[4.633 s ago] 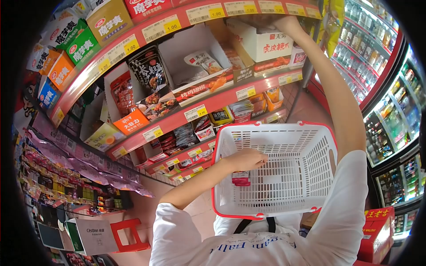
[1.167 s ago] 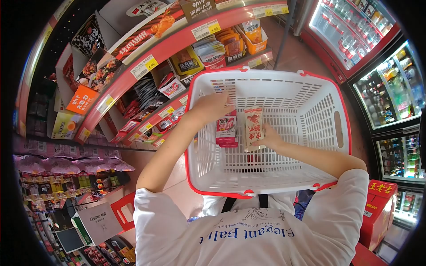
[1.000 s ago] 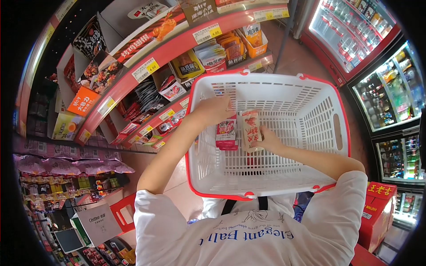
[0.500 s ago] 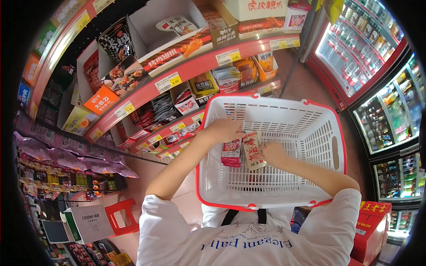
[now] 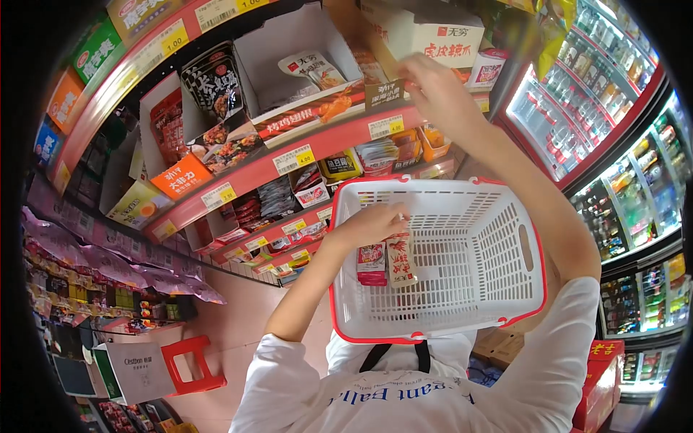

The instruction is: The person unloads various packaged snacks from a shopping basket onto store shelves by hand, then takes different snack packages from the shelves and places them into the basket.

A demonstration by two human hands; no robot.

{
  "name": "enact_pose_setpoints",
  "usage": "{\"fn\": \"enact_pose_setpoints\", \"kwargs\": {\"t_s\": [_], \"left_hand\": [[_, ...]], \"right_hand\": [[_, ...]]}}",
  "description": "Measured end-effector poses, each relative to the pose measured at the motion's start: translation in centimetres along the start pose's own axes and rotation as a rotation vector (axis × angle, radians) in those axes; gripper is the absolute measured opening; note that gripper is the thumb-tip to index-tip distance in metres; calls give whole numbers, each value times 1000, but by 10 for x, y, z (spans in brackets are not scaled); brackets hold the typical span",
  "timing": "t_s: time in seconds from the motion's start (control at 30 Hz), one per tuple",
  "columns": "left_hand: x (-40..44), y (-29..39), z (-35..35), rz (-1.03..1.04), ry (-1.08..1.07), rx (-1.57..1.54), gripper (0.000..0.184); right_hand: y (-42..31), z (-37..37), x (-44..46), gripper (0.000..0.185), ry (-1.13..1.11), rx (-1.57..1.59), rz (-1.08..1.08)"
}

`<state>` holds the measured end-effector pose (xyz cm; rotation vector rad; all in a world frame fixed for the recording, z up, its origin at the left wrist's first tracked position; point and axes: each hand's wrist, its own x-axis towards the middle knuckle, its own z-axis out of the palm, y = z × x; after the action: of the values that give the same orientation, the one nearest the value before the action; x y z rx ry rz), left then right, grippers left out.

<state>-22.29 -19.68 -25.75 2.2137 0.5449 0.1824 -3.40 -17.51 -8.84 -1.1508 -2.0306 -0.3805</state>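
My left hand (image 5: 372,224) is inside the white shopping basket (image 5: 442,206), its fingers bent closed at the top of the snack packets. A beige packet with red lettering (image 5: 401,261) leans beside a pink-and-red packet (image 5: 371,265) on the basket's left side. My left fingers hide the packets' upper ends. Beyond the basket, my right hand (image 5: 440,90) is raised at the upper shelf, fingers apart and slightly bent, beside a white carton with red lettering (image 5: 449,45) and a small dark display box (image 5: 383,94). No object shows in it.
A red-edged shelf (image 5: 325,144) with price tags and boxed snacks curves ahead. Lit drink coolers (image 5: 577,94) stand at the right. A red stool (image 5: 193,366) and a white carton (image 5: 133,372) are at lower left, with a red box (image 5: 599,382) at lower right.
My right hand has left the beige packet and risen out of the basket to the upper shelf. My left hand stays by the packets. The view has shifted slightly.
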Motion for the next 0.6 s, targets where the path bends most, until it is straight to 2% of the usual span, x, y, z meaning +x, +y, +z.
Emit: {"fn": "enact_pose_setpoints", "kwargs": {"t_s": [0.03,0.1,0.17,0.23,0.27,0.33,0.4,0.47,0.5,0.6], "left_hand": [[1,-3,0,-1,1,0,25],[2,-11,1,191,301,66,16],[2,-12,-1,231,384,97,15],[3,-13,-1,293,478,97,12],[3,-13,-2,292,478,103,12],[2,-13,-3,145,281,42,12],[-1,-13,-3,169,260,54,12],[-1,-17,-2,163,210,92,13],[-2,-19,-1,163,210,91,13],[-4,-21,-2,171,225,72,13]], "right_hand": [[7,9,15,24,-27,15,13],[14,29,39,25,-29,-59,-31],[21,45,58,25,-24,-133,-77],[28,59,72,26,-142,-202,-37],[32,66,79,26,-136,-200,-38],[35,73,94,31,-420,-207,104],[35,69,104,32,-473,-281,74],[16,51,114,33,-798,-198,288],[29,65,119,36,-900,-244,263],[25,62,125,36,-937,-309,272]]}}
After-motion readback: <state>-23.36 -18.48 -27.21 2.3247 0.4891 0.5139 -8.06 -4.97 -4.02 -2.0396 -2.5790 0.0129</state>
